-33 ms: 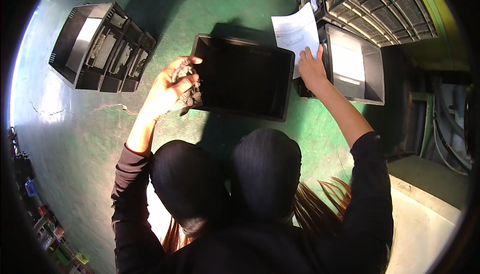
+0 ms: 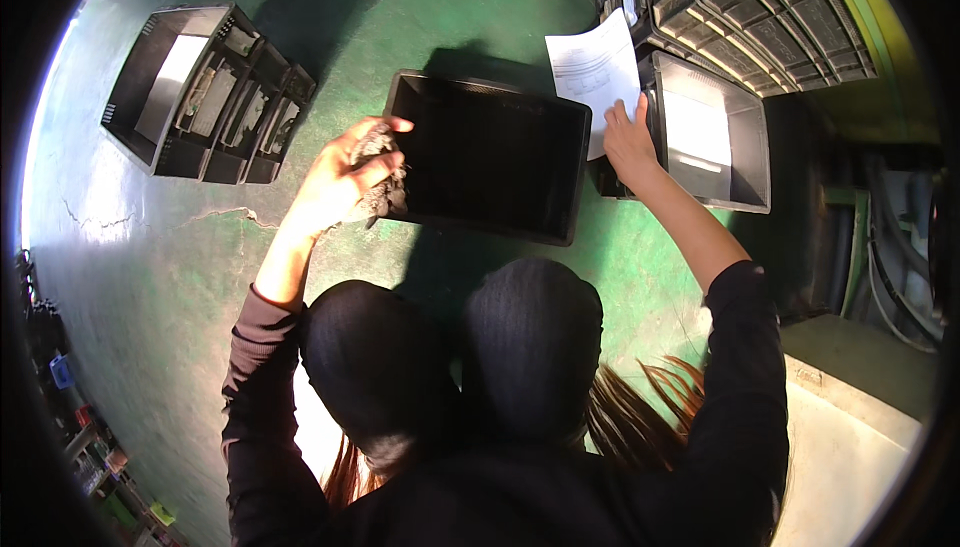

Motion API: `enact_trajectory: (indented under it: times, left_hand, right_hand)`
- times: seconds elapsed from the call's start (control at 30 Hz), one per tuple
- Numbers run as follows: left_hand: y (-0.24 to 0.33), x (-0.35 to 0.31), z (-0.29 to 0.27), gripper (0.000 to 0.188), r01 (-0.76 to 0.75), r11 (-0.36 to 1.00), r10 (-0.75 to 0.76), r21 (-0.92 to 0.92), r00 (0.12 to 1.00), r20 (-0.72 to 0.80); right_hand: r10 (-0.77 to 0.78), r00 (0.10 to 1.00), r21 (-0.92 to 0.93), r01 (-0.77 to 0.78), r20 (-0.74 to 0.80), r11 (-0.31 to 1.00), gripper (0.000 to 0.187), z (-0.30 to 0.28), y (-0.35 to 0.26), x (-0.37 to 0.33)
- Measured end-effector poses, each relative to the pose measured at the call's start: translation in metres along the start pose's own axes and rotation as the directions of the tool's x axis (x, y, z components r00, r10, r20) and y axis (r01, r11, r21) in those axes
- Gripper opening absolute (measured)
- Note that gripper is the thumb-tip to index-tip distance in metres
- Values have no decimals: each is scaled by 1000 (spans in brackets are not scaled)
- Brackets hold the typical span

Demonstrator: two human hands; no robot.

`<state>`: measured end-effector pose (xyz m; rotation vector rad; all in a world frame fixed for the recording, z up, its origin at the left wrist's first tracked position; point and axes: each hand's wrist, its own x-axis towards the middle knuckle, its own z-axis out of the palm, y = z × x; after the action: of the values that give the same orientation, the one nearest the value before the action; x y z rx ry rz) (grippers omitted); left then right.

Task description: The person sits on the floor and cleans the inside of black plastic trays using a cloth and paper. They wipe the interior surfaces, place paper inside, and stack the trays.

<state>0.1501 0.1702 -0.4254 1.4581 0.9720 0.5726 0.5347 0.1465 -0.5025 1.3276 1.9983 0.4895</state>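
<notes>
A black plastic crate sits on the floor in front of my knees, its inside dark. My left hand is closed round a crumpled grey rag, at the crate's left rim. My right hand has its fingers on a white printed sheet of paper, with the thumb side hidden from view. The sheet stands between that crate and a second crate on the right, whose inside catches bright light. My right fingertips are close to this second crate's left rim.
Stacked black crates rise at the far right. Another group of crates, with papers on their sides, stands at the left. A pale block is at my lower right, and cables hang above it. Assorted small items line the left edge.
</notes>
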Motion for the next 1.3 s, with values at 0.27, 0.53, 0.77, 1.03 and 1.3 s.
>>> enact_trajectory:
  times: [0.27,0.53,0.77,1.03,1.3]
  left_hand:
    - [-106,-3,2,70,31,51,-525,998,851,1]
    - [-148,-63,-1,45,193,277,-277,941,954,-114]
    - [-162,-115,-14,56,357,465,-364,810,911,-193]
    - [-96,-112,-37,63,368,676,-398,638,911,-104]
    - [-34,-128,-68,45,70,953,13,295,963,-270]
  right_hand:
    - [-159,987,-131,153,-36,980,19,29,13,13]
    - [-222,975,-74,219,-29,973,14,30,13,18]
    - [236,950,484,-113,-203,868,13,-20,77,30]
    - [432,894,966,-7,122,-259,18,-121,168,-19]
    - [244,842,815,-326,481,-480,14,-60,31,-18]
